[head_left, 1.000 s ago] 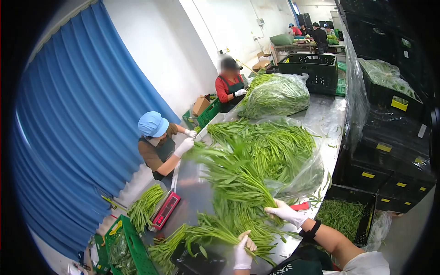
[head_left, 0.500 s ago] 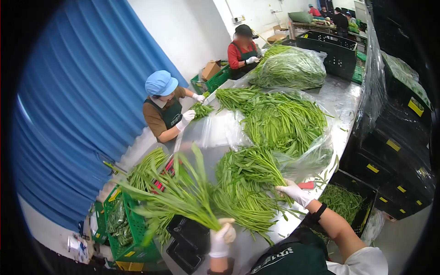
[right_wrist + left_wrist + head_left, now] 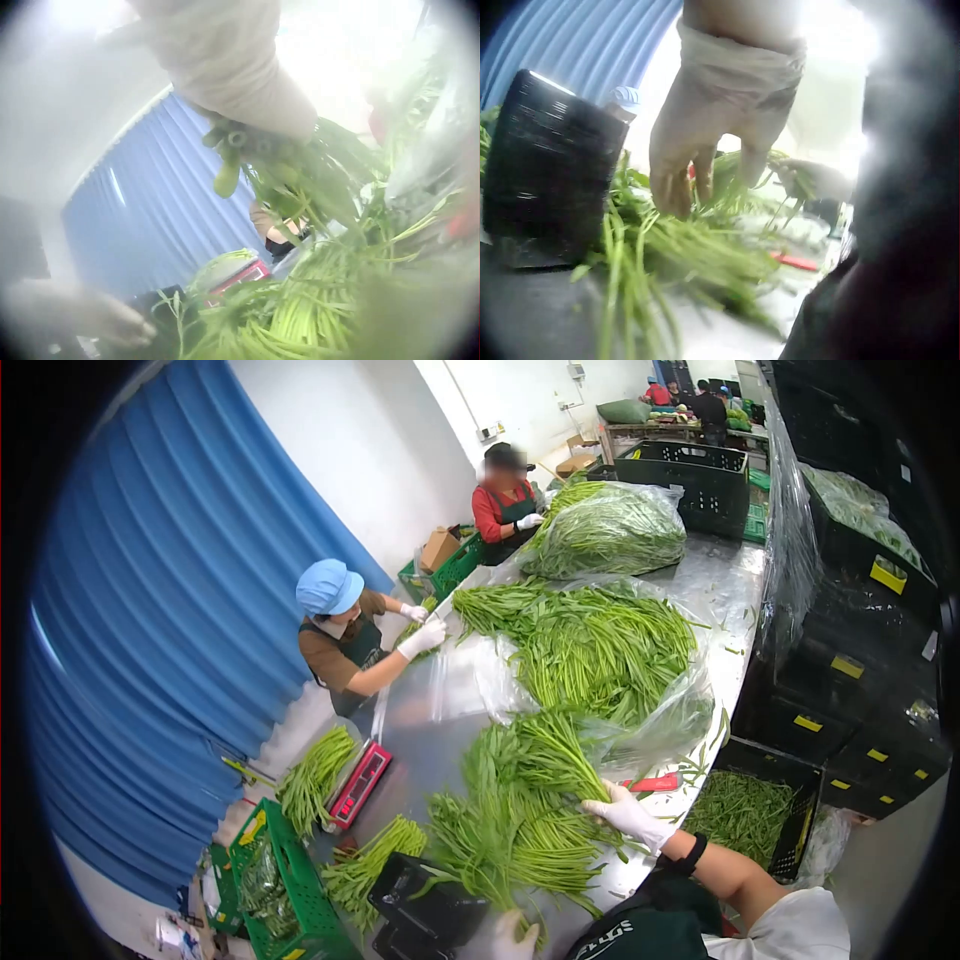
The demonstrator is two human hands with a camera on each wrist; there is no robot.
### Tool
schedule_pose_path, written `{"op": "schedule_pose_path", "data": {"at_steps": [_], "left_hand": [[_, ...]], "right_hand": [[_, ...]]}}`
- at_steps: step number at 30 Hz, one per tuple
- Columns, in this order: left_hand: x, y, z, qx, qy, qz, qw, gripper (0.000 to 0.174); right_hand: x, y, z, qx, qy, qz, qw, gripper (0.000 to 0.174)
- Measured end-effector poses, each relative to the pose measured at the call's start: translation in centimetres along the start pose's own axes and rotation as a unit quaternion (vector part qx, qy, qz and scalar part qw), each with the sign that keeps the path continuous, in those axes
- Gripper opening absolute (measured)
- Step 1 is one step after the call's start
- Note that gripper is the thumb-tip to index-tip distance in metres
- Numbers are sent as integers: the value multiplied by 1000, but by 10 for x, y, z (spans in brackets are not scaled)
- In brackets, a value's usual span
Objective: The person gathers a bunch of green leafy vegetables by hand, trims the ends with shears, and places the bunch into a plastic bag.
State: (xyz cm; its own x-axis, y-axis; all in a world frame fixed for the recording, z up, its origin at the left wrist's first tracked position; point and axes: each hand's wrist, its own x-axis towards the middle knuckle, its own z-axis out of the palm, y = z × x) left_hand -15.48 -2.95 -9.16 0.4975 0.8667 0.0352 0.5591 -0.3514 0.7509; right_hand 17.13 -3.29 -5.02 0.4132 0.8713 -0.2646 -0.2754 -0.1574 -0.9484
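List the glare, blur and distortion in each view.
Head view: sharp, fisheye-bent with dark corners, sheen on the steel table. Left wrist view: soft, blown-out glare upper right behind the left hand. Right wrist view: hazy, right hand overexposed, the stems it grips blurred.

Left hand (image 3: 515, 935) hangs with loose fingers; right hand (image 3: 628, 815) is clenched, arm outstretched.

Blue curtain (image 3: 170, 610), red scale (image 3: 362, 784), green crate (image 3: 295, 885), stacked black crates (image 3: 860, 690)

Head view high, facing down table (image 3: 722, 605); wrist views close, low; all share greens (image 3: 520, 825).
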Motion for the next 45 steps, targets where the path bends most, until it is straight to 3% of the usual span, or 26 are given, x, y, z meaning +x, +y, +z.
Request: {"op": "schedule_pose_path", "data": {"at_steps": [1, 2, 3, 4, 6, 7, 8, 9, 10, 12, 14, 15, 16, 17, 18, 20, 21, 22, 23, 24, 26, 28, 30, 35, 38, 45], "left_hand": [[15, 30, 2, -102, 18, 38, 994, 29], [34, 35, 6, -219, -76, -20, 973, 39], [53, 41, 10, -329, -168, -79, 926, 49], [73, 66, 7, -382, -186, -75, 902, 59], [117, 119, 4, -527, -205, -55, 823, 75], [148, 84, 21, -617, -231, -49, 750, 83], [156, 145, 6, -633, -189, 0, 751, 82], [171, 154, 3, -634, -206, -1, 745, 91], [184, 161, 5, -683, -209, 19, 700, 82], [198, 165, 13, -697, -183, -19, 693, 61], [208, 176, 14, -702, -174, -82, 686, 33], [207, 193, 11, -714, -154, -102, 676, 20], [207, 208, 9, -693, -87, -126, 704, 18], [210, 207, 6, -746, -88, -124, 649, 19], [215, 204, 0, -795, -85, -119, 589, 20], [228, 190, -18, -796, -73, -127, 587, 17], [232, 184, -27, -808, -66, -133, 570, 18], [236, 177, -35, -807, -54, -127, 574, 17], [236, 172, -43, -793, -42, -123, 595, 17], [233, 173, -50, -779, -30, -119, 615, 16], [228, 170, -56, -778, -30, -133, 614, 15], [224, 165, -58, -716, -17, -129, 686, 13], [219, 158, -54, -702, -43, -136, 698, 16], [204, 136, -43, -706, -72, -173, 683, 9], [196, 118, -36, -719, -103, -194, 659, 10], [182, 103, -21, -728, -104, -242, 632, 12]], "right_hand": [[-7, -4, 7, 23, -9, -33, 999, 35], [-14, -9, 12, 45, -19, -66, 997, 37], [-21, -16, 14, -28, -21, -101, 994, 41], [-18, -6, 13, -83, -17, -191, 978, 43], [-32, -28, 10, -173, -54, -179, 967, 46], [-36, -36, 6, -169, -50, -181, 967, 46], [-39, -43, 2, -245, -78, -201, 945, 47], [-40, -49, -3, -319, -104, -218, 917, 48], [-39, -50, -6, -316, -95, -217, 919, 48], [-33, -46, -13, -337, -161, -189, 908, 50], [-31, -47, -24, -178, -191, -187, 947, 54], [-30, -43, -32, -76, -222, -110, 966, 53], [-22, -35, -40, 27, -251, -35, 967, 52], [-9, -19, -50, -31, -224, -89, 970, 49], [-1, -5, -60, -84, -162, -65, 981, 50], [-3, 3, -76, -242, -49, 9, 969, 43], [-6, 13, -85, -439, 47, -100, 892, 35], [-8, 24, -92, -606, 141, -202, 757, 28], [-4, 33, -98, -537, 208, -323, 751, 16], [3, 40, -97, -536, 205, -323, 752, 16], [10, 58, -94, -415, 187, -314, 833, 11], [5, 46, -76, -462, 177, -313, 811, 13], [13, 62, -55, -540, 83, -356, 758, 12], [19, 80, -31, -642, 72, -336, 686, 2], [26, 117, -39, -707, 49, -301, 638, 6], [32, 117, -65, -664, 69, -319, 672, 6]]}}
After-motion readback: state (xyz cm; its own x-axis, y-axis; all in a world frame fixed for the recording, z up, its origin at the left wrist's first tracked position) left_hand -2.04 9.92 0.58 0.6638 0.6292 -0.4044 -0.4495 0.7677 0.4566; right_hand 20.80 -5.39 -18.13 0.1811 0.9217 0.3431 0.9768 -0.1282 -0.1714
